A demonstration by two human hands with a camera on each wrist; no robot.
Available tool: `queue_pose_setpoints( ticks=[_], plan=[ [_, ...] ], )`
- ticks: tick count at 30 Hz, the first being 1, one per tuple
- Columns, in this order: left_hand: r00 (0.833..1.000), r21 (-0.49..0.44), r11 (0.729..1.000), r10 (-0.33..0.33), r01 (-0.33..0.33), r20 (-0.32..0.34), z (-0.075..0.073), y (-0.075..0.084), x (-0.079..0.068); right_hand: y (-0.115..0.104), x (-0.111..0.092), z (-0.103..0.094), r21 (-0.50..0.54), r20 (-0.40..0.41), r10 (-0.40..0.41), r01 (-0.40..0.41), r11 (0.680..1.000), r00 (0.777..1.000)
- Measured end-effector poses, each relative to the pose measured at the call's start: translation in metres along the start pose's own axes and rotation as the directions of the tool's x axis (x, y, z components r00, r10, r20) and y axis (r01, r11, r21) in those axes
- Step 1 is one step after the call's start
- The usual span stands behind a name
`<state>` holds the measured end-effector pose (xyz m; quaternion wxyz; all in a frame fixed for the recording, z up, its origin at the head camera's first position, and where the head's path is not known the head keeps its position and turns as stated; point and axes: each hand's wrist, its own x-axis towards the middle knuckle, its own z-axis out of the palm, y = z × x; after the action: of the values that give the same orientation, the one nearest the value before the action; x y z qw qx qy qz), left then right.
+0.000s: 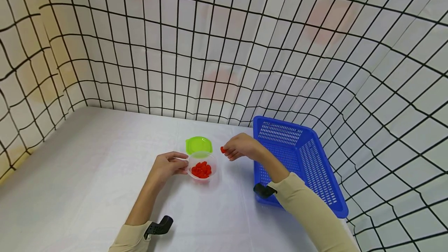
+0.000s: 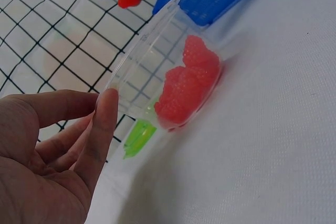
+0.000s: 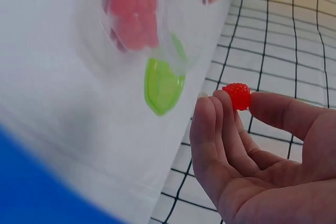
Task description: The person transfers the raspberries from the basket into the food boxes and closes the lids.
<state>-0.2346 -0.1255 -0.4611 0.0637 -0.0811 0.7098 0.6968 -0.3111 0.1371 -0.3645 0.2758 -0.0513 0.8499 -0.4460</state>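
A clear plastic bowl [image 1: 214,162] stands on the white table with several red raspberries [image 1: 201,170] in its bottom. My left hand [image 1: 168,167] pinches the bowl's rim at its left side, thumb and forefinger meeting on the edge in the left wrist view. To the right of the bowl, my right hand [image 1: 243,147] is raised above the table. Between its thumb and fingertips it pinches one bumpy red raspberry [image 3: 238,96]. Just behind the bowl lies a bright green lid [image 1: 198,144], partly overlapped by the bowl's rim.
A blue perforated plastic basket [image 1: 259,135] sits at the right, beneath my right forearm. Black wire mesh [image 1: 178,49] over white cloth walls in the back and both sides. White cloth [image 1: 91,158] covers the table.
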Motion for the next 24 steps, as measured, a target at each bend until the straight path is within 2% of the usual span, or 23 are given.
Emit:
queue_pose_setpoints(
  ticks=[14,24],
  plan=[
    [1.000,0.008,1.000,0.003,-0.003,-0.001,0.000,0.001,0.000,0.001,0.001,0.029,-0.065,0.132,0.044,-0.036,0.997,0.990],
    [1.000,0.002,1.000,0.007,-0.007,0.005,0.000,0.000,0.000,0.002,0.000,0.038,-0.108,0.139,0.040,-0.025,0.994,0.989]
  ],
)
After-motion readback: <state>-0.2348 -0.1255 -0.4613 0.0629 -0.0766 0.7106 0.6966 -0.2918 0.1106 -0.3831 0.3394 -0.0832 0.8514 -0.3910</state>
